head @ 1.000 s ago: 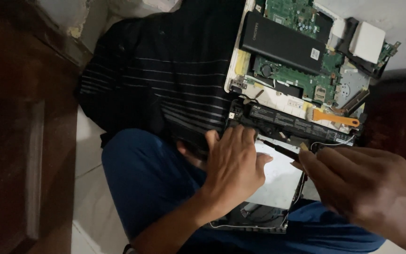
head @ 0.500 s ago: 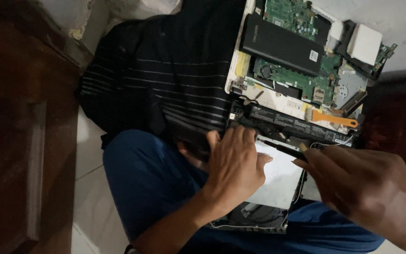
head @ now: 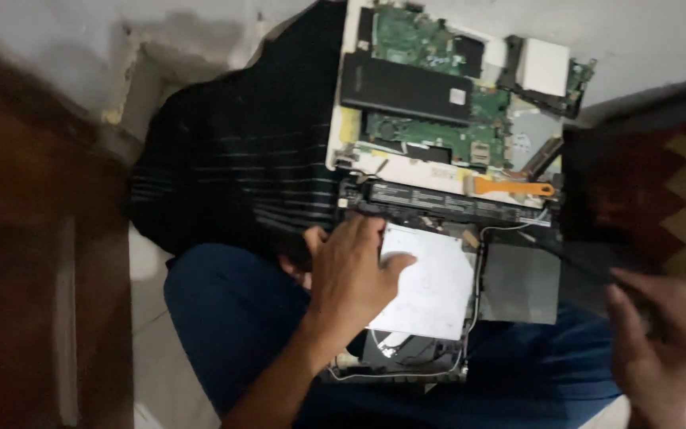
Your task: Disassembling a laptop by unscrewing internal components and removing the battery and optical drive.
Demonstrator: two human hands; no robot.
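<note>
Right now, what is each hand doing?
Left hand: open, flat on the white rectangular panel of the opened laptop.
Right hand: blurred, cannot tell.

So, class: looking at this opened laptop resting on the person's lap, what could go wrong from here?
1. The opened laptop sits on the person's leg with only the left hand steadying it, so it could slide off.
2. That hand presses on the silver plate beside a thin loose cable, which might snag.
3. The orange pry tool lies loose on the battery and could drop.
</note>
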